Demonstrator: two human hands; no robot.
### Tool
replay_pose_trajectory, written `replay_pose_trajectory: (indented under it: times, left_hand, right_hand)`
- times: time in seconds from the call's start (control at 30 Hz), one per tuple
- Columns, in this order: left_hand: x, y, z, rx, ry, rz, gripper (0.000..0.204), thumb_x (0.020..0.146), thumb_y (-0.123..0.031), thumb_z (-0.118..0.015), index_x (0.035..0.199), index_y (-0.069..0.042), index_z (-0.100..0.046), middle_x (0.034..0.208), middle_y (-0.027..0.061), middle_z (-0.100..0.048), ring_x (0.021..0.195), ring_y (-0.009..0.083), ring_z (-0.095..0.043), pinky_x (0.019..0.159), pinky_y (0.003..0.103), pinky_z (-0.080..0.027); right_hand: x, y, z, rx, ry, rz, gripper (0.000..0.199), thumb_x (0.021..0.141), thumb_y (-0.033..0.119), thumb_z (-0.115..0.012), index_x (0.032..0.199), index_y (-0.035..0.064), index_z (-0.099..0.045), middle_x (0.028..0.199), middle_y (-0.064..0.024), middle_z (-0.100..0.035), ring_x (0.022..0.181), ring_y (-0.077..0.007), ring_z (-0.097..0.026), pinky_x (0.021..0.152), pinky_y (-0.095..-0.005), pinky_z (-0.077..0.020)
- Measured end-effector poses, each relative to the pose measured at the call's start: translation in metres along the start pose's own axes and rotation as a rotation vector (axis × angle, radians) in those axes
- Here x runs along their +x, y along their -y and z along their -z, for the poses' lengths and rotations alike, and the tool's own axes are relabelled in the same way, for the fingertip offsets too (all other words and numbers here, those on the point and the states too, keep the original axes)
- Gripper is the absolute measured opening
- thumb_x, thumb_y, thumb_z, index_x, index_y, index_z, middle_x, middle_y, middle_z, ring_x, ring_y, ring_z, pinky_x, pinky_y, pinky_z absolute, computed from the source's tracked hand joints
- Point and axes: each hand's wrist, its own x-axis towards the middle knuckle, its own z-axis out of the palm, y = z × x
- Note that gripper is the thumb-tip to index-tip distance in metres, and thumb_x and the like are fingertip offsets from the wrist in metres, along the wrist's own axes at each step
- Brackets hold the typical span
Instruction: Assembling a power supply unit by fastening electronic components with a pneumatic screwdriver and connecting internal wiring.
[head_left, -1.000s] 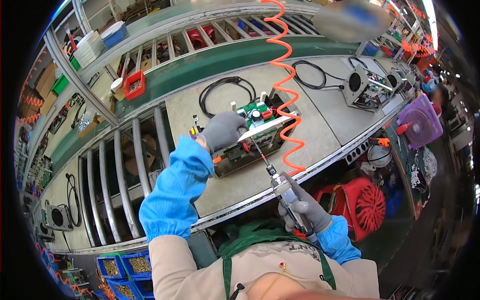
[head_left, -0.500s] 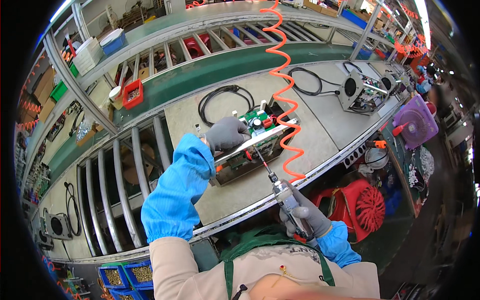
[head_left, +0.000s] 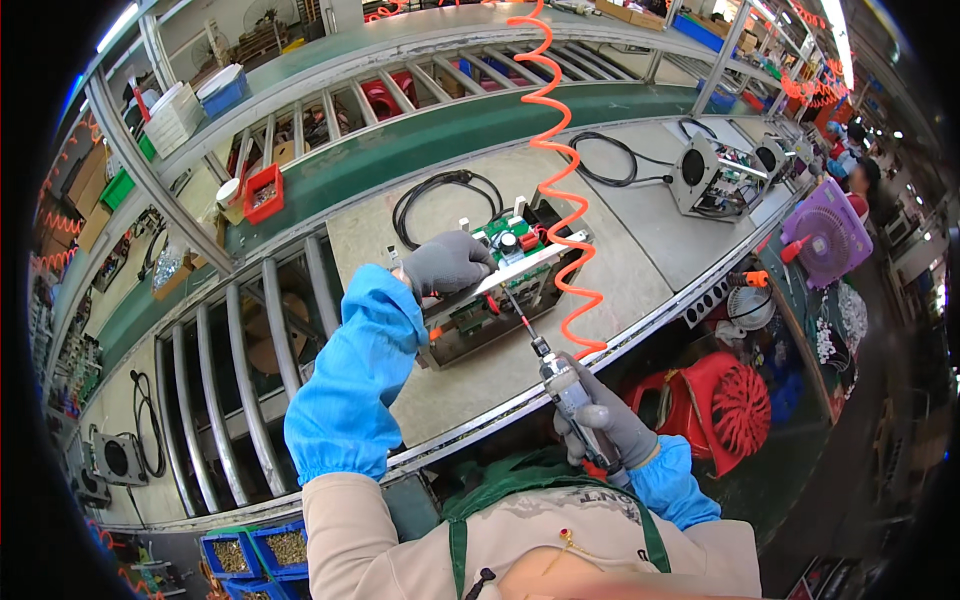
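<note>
Barely shifted, left hand (head_left: 447, 263) steadies chassis (head_left: 495, 295); right hand (head_left: 605, 425) drives screwdriver (head_left: 560, 375).

Bright, sharp; heavy fisheye edge distortion

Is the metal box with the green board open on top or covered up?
Open. The green circuit board shows inside the metal case, no lid over it. The left hand rests on its edge.

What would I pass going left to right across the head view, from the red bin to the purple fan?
Red bin → left hand → circuit-board unit → orange coiled hose → metal unit with round opening → purple fan.
</note>
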Motion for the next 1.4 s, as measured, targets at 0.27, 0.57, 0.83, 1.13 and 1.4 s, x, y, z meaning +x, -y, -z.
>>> replay_pose_trajectory:
  times: [0.27, 0.57, 0.83, 1.13, 1.4]
  left_hand:
    - [0.003, -0.003, -0.005, 0.095, 0.008, -0.058, 0.029, 0.084, -0.02, -0.056, 0.108, -0.01, -0.069, 0.1, 0.0164, -0.068, 0.091, 0.03, -0.064, 0.082, 0.037, -0.049]
    - [0.016, -0.002, -0.007, 0.219, 0.063, -0.034, 0.029, 0.084, -0.02, -0.056, 0.11, -0.011, -0.068, 0.103, 0.0154, -0.068, 0.094, 0.0311, -0.064, 0.084, 0.037, -0.049]
    - [-0.002, -0.003, -0.005, 0.205, 0.116, -0.041, 0.044, 0.082, -0.031, -0.058, 0.116, -0.004, -0.063, 0.111, 0.0195, -0.063, 0.103, 0.0328, -0.06, 0.089, 0.039, -0.047]
    - [-0.015, -0.019, -0.039, 0.39, -0.168, -0.041, 0.044, 0.073, -0.03, -0.067, 0.102, 0.002, -0.06, 0.103, 0.0214, -0.057, 0.095, 0.0367, -0.06, 0.083, 0.042, -0.051]
    - [-0.011, -0.013, -0.044, 0.404, -0.188, -0.082, 0.047, 0.072, -0.033, -0.067, 0.104, 0.002, -0.059, 0.103, 0.0212, -0.056, 0.095, 0.0362, -0.061, 0.084, 0.041, -0.051]
  right_hand:
    - [-0.002, 0.003, -0.006, -0.081, -0.024, 0.03, 0.1, 0.07, 0.037, -0.074, 0.151, 0.0227, -0.016, 0.086, -0.0071, -0.055, 0.056, -0.0128, -0.059, 0.052, -0.0301, -0.0551]
    - [-0.004, 0.0, -0.007, -0.069, -0.027, 0.046, 0.098, 0.07, 0.037, -0.073, 0.15, 0.0225, -0.018, 0.086, -0.0066, -0.055, 0.057, -0.0125, -0.059, 0.052, -0.0297, -0.0547]
    - [0.001, -0.016, -0.001, 0.095, 0.052, 0.086, 0.095, 0.073, 0.031, -0.071, 0.151, 0.0288, -0.017, 0.088, -0.0113, -0.056, 0.055, -0.0148, -0.059, 0.051, -0.0314, -0.055]
    - [0.003, -0.007, -0.012, -0.096, -0.097, 0.114, 0.094, 0.073, 0.007, -0.059, 0.152, 0.025, -0.011, 0.082, -0.0133, -0.057, 0.052, -0.0194, -0.059, 0.048, -0.0344, -0.0542]
    - [0.006, -0.012, -0.005, -0.094, -0.085, 0.106, 0.1, 0.072, 0.021, -0.071, 0.152, 0.0283, -0.012, 0.084, -0.0128, -0.057, 0.053, -0.0183, -0.061, 0.049, -0.0346, -0.0567]
